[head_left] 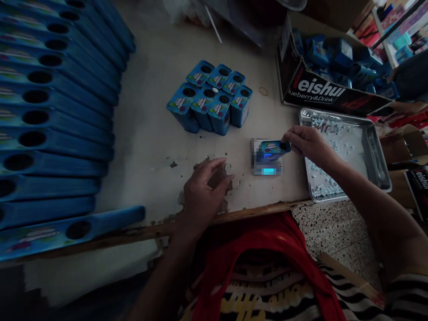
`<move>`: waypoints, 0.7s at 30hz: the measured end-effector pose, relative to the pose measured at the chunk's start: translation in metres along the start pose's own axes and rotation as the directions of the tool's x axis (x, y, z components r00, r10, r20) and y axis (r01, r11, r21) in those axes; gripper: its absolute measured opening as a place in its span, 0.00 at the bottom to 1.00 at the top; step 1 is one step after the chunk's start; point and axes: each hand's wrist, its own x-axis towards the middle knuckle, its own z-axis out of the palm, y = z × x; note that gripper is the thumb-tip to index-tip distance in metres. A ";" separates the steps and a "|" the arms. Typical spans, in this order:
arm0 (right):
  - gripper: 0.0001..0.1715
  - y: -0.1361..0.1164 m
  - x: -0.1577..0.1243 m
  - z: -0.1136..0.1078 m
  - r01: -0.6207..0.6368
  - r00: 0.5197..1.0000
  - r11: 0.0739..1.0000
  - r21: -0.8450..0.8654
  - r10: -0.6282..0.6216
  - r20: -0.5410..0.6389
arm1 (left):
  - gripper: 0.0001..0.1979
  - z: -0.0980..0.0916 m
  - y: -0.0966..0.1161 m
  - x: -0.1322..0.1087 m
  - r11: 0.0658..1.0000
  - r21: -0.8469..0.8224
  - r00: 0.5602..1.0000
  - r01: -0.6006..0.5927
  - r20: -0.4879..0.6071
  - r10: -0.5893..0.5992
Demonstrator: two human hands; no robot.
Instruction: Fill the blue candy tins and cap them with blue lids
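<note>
My right hand (309, 143) pinches one small blue tin (274, 149) and holds it on a small scale (266, 166) whose display glows blue. My left hand (203, 192) rests on the worn tabletop near the front edge, fingers loosely curled and apart, holding nothing. Farther back, several identical blue tins (210, 104) with round holes in their tops stand grouped upright on the table. One small white pellet (215, 90) lies on top of that group.
A metal tray (374, 147) with scattered white pellets lies right of the scale. Behind it a cardboard box (321, 96) holds more blue tins. Rows of blue tins (56, 120) fill the left side. A rubber band (263, 91) lies on the table.
</note>
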 end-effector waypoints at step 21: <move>0.14 0.094 -0.038 -0.046 -0.208 0.953 0.806 0.554 0.294 -0.069 | 0.33 0.021 0.094 0.052 0.826 0.441 0.934 -0.351 0.233 0.272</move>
